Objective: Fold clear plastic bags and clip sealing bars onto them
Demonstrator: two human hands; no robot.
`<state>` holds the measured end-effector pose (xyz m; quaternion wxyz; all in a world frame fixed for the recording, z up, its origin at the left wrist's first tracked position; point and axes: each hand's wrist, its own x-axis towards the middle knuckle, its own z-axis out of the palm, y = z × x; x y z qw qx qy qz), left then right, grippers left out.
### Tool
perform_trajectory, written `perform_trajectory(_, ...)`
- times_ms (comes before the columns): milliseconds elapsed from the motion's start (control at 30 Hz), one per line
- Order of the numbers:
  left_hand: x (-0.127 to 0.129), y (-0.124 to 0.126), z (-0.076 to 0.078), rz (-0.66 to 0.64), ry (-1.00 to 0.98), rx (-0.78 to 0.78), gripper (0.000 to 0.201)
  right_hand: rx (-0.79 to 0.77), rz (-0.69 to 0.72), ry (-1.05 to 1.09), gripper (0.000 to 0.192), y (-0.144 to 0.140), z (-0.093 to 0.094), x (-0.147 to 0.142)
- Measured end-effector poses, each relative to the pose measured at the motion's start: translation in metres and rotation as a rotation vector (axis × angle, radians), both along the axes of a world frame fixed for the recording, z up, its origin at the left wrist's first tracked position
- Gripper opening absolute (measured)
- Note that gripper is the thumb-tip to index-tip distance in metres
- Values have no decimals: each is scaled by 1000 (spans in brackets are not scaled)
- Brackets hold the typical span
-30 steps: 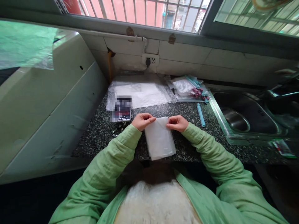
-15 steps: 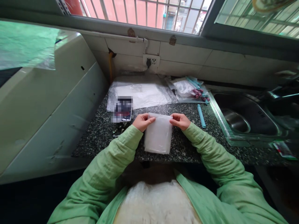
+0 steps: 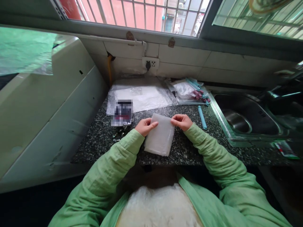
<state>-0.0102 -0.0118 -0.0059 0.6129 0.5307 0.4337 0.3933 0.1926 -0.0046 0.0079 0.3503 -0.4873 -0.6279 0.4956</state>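
Note:
A folded, cloudy-white plastic bag (image 3: 159, 136) is held up over the front of the speckled dark countertop (image 3: 187, 151). My left hand (image 3: 145, 126) grips its upper left edge, thumb lying across the front. At the upper right corner, my right hand (image 3: 182, 121) pinches the plastic between thumb and fingers. The fingers behind the bag are partly hidden. Left of my left hand lies a phone-like item (image 3: 123, 113), mostly blurred out. To the right of my right hand rests a light-blue bag sealing clip (image 3: 202, 117).
Flat clear plastic sheets (image 3: 146, 94) lie at the back by the wall. Beside them is a pile of clear bags with blue and dark-red clips (image 3: 193, 91). A metal sink (image 3: 220, 126) is set in at right, holding a steel bowl (image 3: 236, 121). A pale panel (image 3: 78, 104) stands at left.
The bag has tilted, its lower end swinging slightly left and its top leaning right. Both hands keep their hold. The whole view has shifted a little.

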Motion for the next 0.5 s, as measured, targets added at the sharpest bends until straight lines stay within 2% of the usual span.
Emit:
perform_trajectory(67,-1,2,-2,-12,-1,-23,52,24,11,-50,46,3,3,5)
perform_trajectory(133,-3,4,-3,-6,1,-29,52,94,-66,-173,44,6,10,17)
perform_trajectory(167,-4,5,-3,0,3,-28,53,145,-157,-274,43,7,14,26)
perform_trajectory(233,-5,5,-2,8,6,-21,53,268,-425,-576,36,9,25,48)
perform_trajectory(300,-4,5,0,4,18,-10,54,205,-567,-910,33,9,32,71)
perform_trajectory(367,-3,4,1,2,30,14,55,109,-634,-1134,34,9,36,90)
perform_trajectory(500,-1,4,2,9,31,34,56,-46,-613,-1380,44,11,33,105)
